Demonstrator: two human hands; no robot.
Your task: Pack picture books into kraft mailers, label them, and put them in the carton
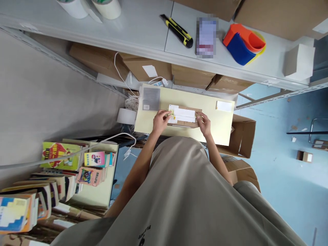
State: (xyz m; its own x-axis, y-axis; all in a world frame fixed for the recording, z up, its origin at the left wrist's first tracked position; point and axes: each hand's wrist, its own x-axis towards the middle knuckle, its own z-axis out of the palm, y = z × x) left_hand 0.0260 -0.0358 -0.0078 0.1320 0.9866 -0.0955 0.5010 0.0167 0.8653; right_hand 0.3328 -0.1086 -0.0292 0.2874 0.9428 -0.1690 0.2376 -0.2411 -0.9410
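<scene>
A small flat cardboard box [188,123] lies on the pale yellow table in front of me. Over it is a white paper label [185,114], with a paler, partly see-through piece at its left end. My left hand [160,121] is closed in a pinch at that left end. At the opposite end, my right hand [204,124] pinches the label's right edge with thumb and fingers. Both hands are low over the box, and the fingertips partly cover the label's ends. Whether the label touches the box all along cannot be made out.
The yellow table [217,126] also bears a grey sheet [151,99] and a white slip [223,106]. On the shelf above lie a utility knife [178,31], a blurred phone [206,37] and a tape dispenser [242,44]. Books [61,155] are stacked at left; an open carton [243,136] stands right.
</scene>
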